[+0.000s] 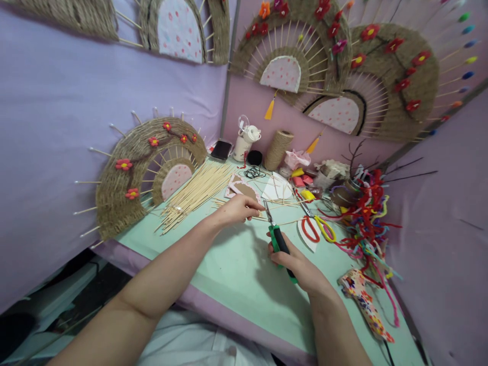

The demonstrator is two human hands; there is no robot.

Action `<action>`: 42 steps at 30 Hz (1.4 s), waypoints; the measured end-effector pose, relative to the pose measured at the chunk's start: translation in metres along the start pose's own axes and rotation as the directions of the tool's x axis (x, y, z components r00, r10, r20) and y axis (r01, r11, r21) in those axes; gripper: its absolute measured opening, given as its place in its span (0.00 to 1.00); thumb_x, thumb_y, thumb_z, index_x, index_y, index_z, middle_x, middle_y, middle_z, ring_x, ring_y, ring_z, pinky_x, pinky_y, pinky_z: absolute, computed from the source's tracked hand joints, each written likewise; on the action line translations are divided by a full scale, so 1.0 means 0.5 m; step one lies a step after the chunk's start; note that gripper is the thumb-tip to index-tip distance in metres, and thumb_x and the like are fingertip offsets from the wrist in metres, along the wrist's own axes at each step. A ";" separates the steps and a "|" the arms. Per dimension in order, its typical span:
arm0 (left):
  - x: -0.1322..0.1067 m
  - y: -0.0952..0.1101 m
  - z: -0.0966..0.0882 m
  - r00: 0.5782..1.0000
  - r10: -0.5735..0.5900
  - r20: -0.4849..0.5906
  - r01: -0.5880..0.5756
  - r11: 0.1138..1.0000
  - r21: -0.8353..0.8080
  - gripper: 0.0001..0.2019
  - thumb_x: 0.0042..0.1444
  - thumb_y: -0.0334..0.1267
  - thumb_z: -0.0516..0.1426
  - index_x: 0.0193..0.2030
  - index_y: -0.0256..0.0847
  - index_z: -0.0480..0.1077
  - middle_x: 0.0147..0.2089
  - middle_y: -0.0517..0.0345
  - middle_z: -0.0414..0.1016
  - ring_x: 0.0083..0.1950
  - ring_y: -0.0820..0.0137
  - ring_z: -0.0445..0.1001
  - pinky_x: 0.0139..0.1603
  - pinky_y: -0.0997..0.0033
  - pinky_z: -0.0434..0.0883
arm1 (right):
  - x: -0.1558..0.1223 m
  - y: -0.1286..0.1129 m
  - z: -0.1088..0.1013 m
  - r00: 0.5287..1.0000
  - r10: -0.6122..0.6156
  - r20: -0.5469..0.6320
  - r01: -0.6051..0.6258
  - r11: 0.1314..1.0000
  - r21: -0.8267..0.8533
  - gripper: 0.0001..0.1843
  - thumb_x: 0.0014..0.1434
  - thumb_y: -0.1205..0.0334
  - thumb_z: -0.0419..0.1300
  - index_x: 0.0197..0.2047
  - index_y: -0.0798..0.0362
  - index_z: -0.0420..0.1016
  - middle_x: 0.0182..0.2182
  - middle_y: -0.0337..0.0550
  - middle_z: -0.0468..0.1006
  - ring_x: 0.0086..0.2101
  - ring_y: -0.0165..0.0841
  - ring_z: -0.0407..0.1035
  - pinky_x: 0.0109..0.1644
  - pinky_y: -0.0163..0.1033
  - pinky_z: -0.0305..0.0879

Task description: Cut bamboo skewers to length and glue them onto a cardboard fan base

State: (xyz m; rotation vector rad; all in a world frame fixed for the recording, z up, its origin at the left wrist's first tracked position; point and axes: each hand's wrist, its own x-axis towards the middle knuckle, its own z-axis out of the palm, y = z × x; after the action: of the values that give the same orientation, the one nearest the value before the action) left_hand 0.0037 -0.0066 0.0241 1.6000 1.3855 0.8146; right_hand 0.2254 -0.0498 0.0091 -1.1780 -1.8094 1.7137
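My right hand point(292, 256) is closed around a pair of pliers point(280, 241) with green and black handles, its metal jaws pointing away from me. My left hand point(241, 207) is pinched just left of the jaws, on what looks like a thin wooden stick; the fingers partly hide it. Beyond the left hand lie a brown cardboard piece with a pink edge point(246, 190) and a white paper piece point(277, 187), with loose sticks around them. A large bundle of thin wooden sticks point(196, 195) is spread to the left.
Red-handled scissors point(310, 230) and yellow-handled scissors point(325, 229) lie right of the pliers. Colourful pipe cleaners point(371, 218) and a flower-patterned glue gun point(364, 302) are at the right. A twine spool point(279, 150) stands behind. A twine-woven fan point(114, 190) leans on the left wall.
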 end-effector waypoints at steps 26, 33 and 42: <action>0.035 -0.046 0.016 0.977 0.175 -0.121 -0.094 0.866 0.491 0.14 0.52 0.29 0.53 0.39 0.39 0.79 0.43 0.48 0.79 0.49 0.60 0.73 0.50 0.67 0.66 | 0.024 -0.002 0.007 0.984 0.117 -0.131 -0.033 0.858 0.513 0.19 0.46 0.61 0.62 0.42 0.51 0.64 0.26 0.33 0.63 0.25 0.27 0.56 0.27 0.35 0.53; 0.031 -0.049 0.011 0.981 0.176 -0.085 -0.084 0.772 0.630 0.20 0.50 0.33 0.57 0.52 0.41 0.72 0.55 0.45 0.72 0.57 0.55 0.67 0.57 0.59 0.62 | 0.019 -0.008 0.001 0.986 0.089 -0.140 -0.003 0.853 0.522 0.21 0.45 0.61 0.62 0.44 0.51 0.63 0.27 0.34 0.64 0.25 0.27 0.57 0.29 0.36 0.55; 0.019 -0.034 0.021 0.998 -0.018 -0.057 0.057 0.600 0.798 0.24 0.50 0.29 0.54 0.56 0.35 0.64 0.57 0.41 0.67 0.61 0.54 0.62 0.62 0.52 0.55 | 0.013 -0.011 0.001 0.986 0.056 -0.159 0.027 0.879 0.475 0.22 0.46 0.60 0.62 0.45 0.51 0.64 0.28 0.35 0.65 0.26 0.29 0.58 0.30 0.36 0.56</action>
State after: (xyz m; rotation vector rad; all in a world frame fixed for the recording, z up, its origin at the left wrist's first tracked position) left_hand 0.0072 0.0011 0.0038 2.2098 1.9738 0.1445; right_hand 0.2195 -0.0446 0.0127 -1.0794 -1.1812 1.8598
